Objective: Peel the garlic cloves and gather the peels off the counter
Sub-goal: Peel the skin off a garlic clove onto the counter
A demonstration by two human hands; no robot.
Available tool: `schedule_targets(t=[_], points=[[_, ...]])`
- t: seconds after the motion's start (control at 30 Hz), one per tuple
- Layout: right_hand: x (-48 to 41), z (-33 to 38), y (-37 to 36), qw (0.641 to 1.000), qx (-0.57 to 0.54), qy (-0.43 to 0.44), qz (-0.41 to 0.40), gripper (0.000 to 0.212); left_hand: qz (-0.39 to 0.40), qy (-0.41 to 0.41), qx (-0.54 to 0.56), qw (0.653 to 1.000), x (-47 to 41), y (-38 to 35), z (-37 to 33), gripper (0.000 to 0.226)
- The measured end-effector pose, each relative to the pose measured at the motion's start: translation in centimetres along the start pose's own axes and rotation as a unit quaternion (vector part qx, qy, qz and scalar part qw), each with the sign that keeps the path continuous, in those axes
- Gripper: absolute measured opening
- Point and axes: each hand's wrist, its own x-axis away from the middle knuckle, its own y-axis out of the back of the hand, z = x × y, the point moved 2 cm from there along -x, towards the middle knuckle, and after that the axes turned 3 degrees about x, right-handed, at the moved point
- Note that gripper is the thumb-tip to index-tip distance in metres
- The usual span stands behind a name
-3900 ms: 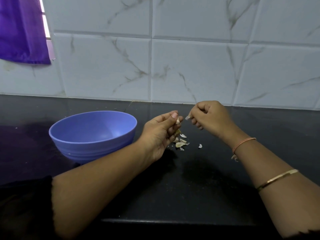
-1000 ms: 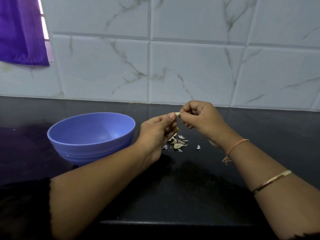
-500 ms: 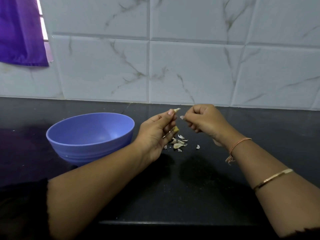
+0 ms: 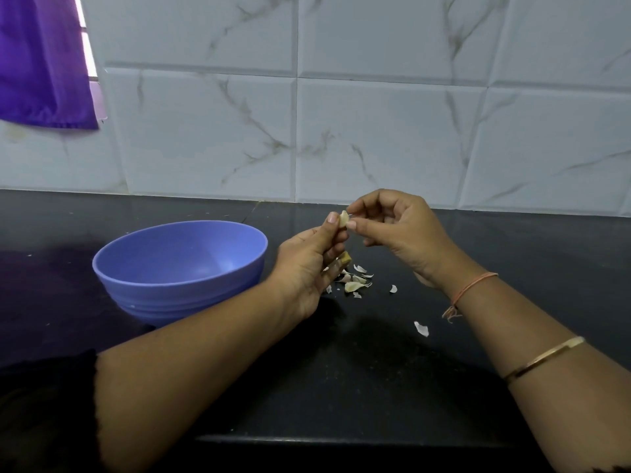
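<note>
On our dark worktop (image 4: 375, 387), right of the blue bowl (image 4: 177, 302), our left grip (image 4: 307, 264) pinches a garlic clove (image 4: 344, 219) while our right grip (image 4: 396, 227) nips its skin; a hard tug could fling the clove or scatter peels (image 4: 360, 269) wider.

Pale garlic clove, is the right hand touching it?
Touching. In the head view the right hand pinches the pale garlic clove, held by the left hand, with no gap.

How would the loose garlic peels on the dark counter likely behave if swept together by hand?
The garlic peels look thin and curled, so probably very light and apt to scatter. One stray flake lies apart, suggesting they drift easily. Probably flimsy, not stiff.
</note>
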Motion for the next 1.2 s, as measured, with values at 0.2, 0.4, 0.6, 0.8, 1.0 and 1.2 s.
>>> schedule_targets(t=[0.2,0.4,0.6,0.8,1.0,1.2], points=[[-0.19,-0.07,0.24,0.998,0.041,0.020,-0.031,0.006,0.012,0.003,-0.032,0.999,0.02,-0.04,0.17,0.013],[-0.22,-0.07,0.51,0.996,0.078,0.022,-0.049,0.007,0.010,0.003,-0.033,0.999,-0.03,0.05,0.06,0.009],[-0.21,0.17,0.24,0.994,0.102,0.018,-0.034,0.006,0.000,0.001,-0.014,1.000,-0.06,0.18,-0.03,0.012],[0.00,-0.15,-0.23,0.989,0.141,-0.017,0.045,0.013,-0.017,-0.004,0.003,1.000,-0.24,0.35,-0.29,0.012],[-0.06,-0.37,0.04,0.990,0.129,-0.052,0.038,0.022,-0.014,-0.002,-0.007,1.000,-0.26,0.24,-0.15,0.012],[-0.09,-0.31,0.54,0.987,0.157,-0.026,0.012,0.018,-0.017,-0.005,-0.020,1.000,-0.20,0.21,-0.11,0.008]])
